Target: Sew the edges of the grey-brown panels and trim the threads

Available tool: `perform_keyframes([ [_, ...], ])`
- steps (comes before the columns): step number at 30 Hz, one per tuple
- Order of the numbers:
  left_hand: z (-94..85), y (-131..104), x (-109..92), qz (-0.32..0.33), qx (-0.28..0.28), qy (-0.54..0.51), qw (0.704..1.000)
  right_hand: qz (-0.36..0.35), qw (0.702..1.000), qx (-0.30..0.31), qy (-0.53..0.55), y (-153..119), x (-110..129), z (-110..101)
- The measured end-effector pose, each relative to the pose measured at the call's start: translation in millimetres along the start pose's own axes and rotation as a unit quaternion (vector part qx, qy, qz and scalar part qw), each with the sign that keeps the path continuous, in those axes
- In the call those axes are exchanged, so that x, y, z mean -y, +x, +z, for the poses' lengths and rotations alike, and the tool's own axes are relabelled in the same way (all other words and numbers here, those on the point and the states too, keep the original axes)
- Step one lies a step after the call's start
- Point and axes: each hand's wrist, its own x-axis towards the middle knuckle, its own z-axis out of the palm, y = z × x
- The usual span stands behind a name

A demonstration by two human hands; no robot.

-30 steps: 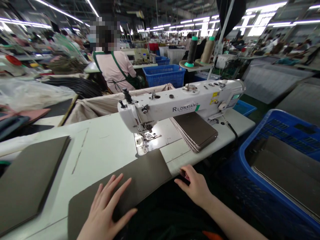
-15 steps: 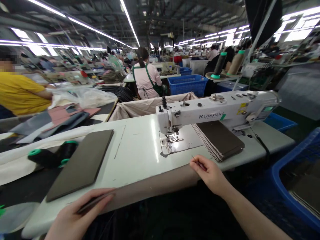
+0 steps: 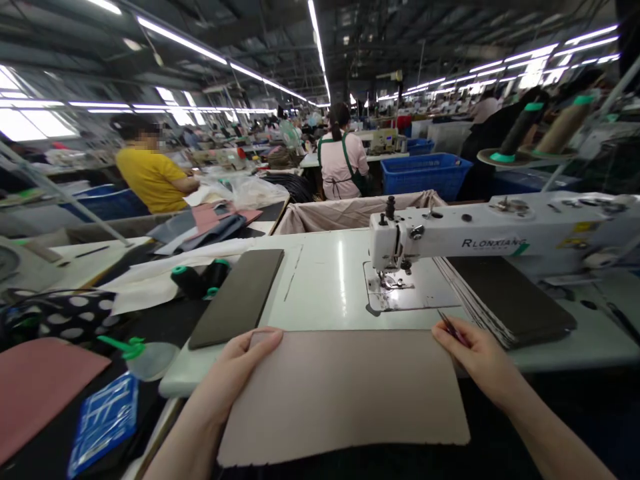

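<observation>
Stretching left-right along its long axis, panel (image 3: pixel 345 393) is at near edge of worktop (image 3: pixel 317 293); left hand (image 3: pixel 247 360) pinches far-left corner, right hand (image 3: pixel 470 347), nearer machine (image 3: pixel 450 230), far-right corner plus pointed tool (image 3: pixel 453 328).

Flat beige rectangular panel (image 3: pixel 345 393) central; left hand (image 3: pixel 247 360) at its 10-o'clock corner, right hand (image 3: pixel 475 347) at its 2. From panel: white metal sewing machine (image 3: pixel 450 230) at 1, on pale-green smooth table (image 3: pixel 315 300); stacked dark-brown flat panels (image 3: pixel 515 300) at 2, partly under machine; dark-olive flat rectangular stack (image 3: pixel 240 297) at 10.
</observation>
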Motion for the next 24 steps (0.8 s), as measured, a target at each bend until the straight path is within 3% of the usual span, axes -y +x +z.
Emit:
perform_keyframes([
  [1, -6.9, -1, -8, 0.024, -0.024, 0.024, 0.999, 0.006, 1.000, -0.010, -0.009, 2, -2, 0],
  [3, -25.0, -4, -29, 0.123, -0.163, 0.095, 0.974, 0.012, 0.999, -0.026, -0.029, 4, -5, 2],
  [4, -35.7, -5, -41, 0.189, -0.264, 0.138, 0.936, 0.011, 0.999, -0.021, -0.037, 4, -6, 4],
  [5, -47.1, -4, -52, 0.256, -0.359, 0.184, 0.879, 0.007, 0.999, -0.002, -0.044, 3, -6, 8],
  [6, -58.7, 0, -61, 0.317, -0.428, 0.232, 0.814, 0.001, 0.998, 0.031, -0.049, 0, -7, 12],
  [7, -70.0, 7, -67, 0.368, -0.457, 0.279, 0.760, -0.003, 0.996, 0.075, -0.054, -4, -8, 18],
  [8, -80.3, 17, -69, 0.408, -0.448, 0.330, 0.724, -0.007, 0.991, 0.121, -0.061, -9, -9, 25],
  [9, -89.1, 30, -67, 0.435, -0.410, 0.377, 0.707, -0.012, 0.984, 0.162, -0.072, -15, -10, 31],
  [12, -104.7, 80, -33, 0.419, -0.231, 0.478, 0.736, -0.026, 0.967, 0.215, -0.134, -33, -17, 47],
  [16, -109.2, 131, 42, 0.397, -0.140, 0.508, 0.751, -0.008, 0.952, 0.226, -0.208, -48, -26, 43],
  [20, -119.8, 146, 90, 0.367, -0.101, 0.520, 0.765, -0.014, 0.958, 0.171, -0.231, -48, -30, 12],
  [24, -131.6, 152, 102, 0.329, -0.093, 0.525, 0.780, -0.083, 0.968, 0.006, -0.235, -37, -35, -29],
])
